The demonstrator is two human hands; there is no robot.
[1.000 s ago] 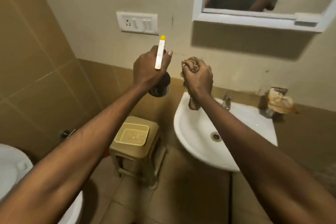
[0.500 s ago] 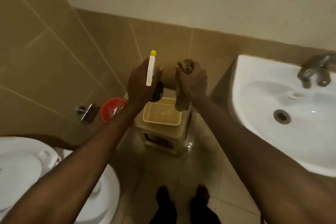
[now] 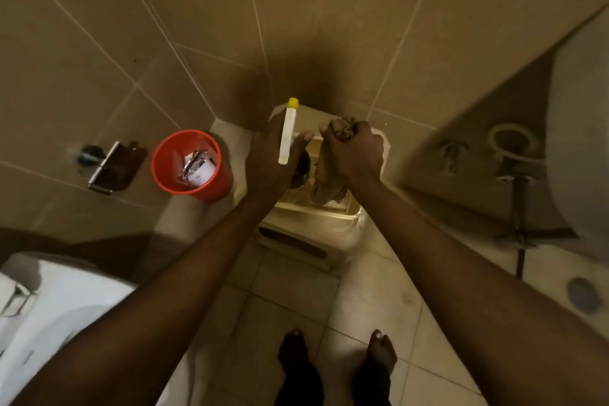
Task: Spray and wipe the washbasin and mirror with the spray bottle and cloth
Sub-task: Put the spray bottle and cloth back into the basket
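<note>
My left hand (image 3: 268,158) grips a dark spray bottle (image 3: 286,138) with a white head and a yellow tip that points away from me. Right beside it, my right hand (image 3: 357,153) is closed on a brown cloth (image 3: 324,179), which hangs below the fist. Both hands hover over a beige plastic stool (image 3: 329,217) on the floor. Only the underside of the white washbasin (image 3: 580,128) shows, at the right edge. The mirror is out of view.
A red bin (image 3: 191,165) with rubbish stands left of the stool by the tiled wall. A white toilet (image 3: 49,316) fills the lower left. The basin's drain pipe (image 3: 520,204) runs down at the right. My bare feet (image 3: 336,356) stand on the tiled floor.
The view has tipped from the mirror and basin down to the floor. Both hands, still holding the bottle and the cloth, have moved left and down to above the stool.
</note>
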